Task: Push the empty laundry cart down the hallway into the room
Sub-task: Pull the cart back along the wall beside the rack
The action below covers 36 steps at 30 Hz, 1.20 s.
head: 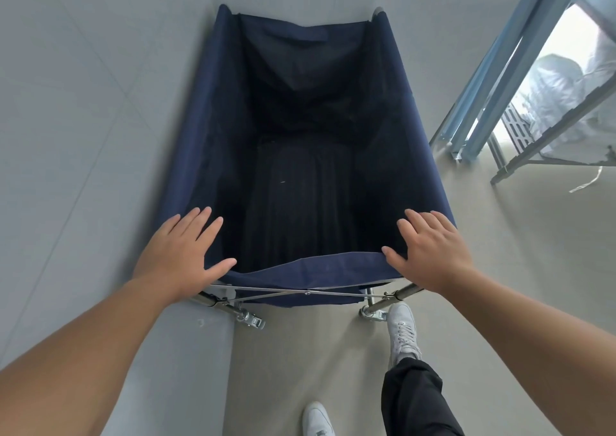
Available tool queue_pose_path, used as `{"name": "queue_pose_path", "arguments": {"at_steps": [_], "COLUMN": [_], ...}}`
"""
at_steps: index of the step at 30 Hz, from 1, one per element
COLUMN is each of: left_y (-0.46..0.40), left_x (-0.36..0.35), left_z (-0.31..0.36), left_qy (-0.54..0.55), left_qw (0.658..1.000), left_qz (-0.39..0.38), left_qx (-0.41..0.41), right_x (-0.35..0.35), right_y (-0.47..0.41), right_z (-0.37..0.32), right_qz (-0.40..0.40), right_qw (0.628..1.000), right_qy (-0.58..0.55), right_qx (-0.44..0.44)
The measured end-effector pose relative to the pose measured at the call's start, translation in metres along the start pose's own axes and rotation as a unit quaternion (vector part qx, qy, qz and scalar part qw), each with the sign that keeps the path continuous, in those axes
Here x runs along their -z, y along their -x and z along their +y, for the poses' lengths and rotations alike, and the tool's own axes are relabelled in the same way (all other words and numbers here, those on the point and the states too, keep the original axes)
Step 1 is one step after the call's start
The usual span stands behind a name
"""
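The laundry cart (pixel 416 142) is a deep navy fabric bin on a metal folding frame with small castors, seen from above in the middle of the view. Its inside is dark and holds nothing. My left hand (pixel 181 252) lies flat on the near left corner of the rim, fingers spread. My right hand (pixel 430 250) rests the same way on the near right corner. Neither hand is curled around the rim. The cart's left side runs close along the wall.
A grey wall (pixel 83 119) stands on the left, with a low ledge (pixel 186 352) by my left arm. A blue-framed doorway (pixel 500 79) opens at the right, with a metal rack (pixel 520 155) and white bagged bundles beyond. My white shoes (pixel 403 332) step on the beige floor.
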<state>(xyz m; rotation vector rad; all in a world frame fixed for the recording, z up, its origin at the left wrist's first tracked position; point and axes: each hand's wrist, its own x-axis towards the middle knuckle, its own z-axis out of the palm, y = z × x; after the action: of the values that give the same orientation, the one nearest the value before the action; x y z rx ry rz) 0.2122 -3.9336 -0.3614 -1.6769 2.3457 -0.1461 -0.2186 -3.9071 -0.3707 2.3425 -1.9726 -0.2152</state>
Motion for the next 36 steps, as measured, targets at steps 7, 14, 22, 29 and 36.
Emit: {"name": "queue_pose_path", "arguments": {"at_steps": [7,14,22,29,36], "left_y": [0.0002,0.0020,0.0063,0.0083,0.0086], "left_x": [-0.0016,-0.0006,0.0017,-0.0015,-0.0020], "left_z": [-0.0023,-0.0054,-0.0057,-0.0076,-0.0056], "left_qy": [0.004,0.004,-0.001,0.006,0.002], "left_qw": [1.000,1.000,1.000,1.000,1.000], "left_qz": [-0.005,-0.007,-0.015,-0.016,-0.017], "left_qx": [-0.001,-0.001,-0.006,-0.011,-0.004], "right_x": [0.0010,0.0022,0.0026,0.0060,0.0061], "right_y": [0.0010,0.0009,0.0047,0.0023,0.0015], "right_z": [-0.0022,-0.0043,-0.0073,-0.0098,-0.0083], "right_qz": [-0.002,-0.006,0.008,0.009,0.000], "right_qw": [1.000,1.000,1.000,1.000,1.000], "right_qy": [-0.003,0.002,0.016,0.022,0.025], "right_qx": [0.006,0.008,0.010,0.001,0.002]}}
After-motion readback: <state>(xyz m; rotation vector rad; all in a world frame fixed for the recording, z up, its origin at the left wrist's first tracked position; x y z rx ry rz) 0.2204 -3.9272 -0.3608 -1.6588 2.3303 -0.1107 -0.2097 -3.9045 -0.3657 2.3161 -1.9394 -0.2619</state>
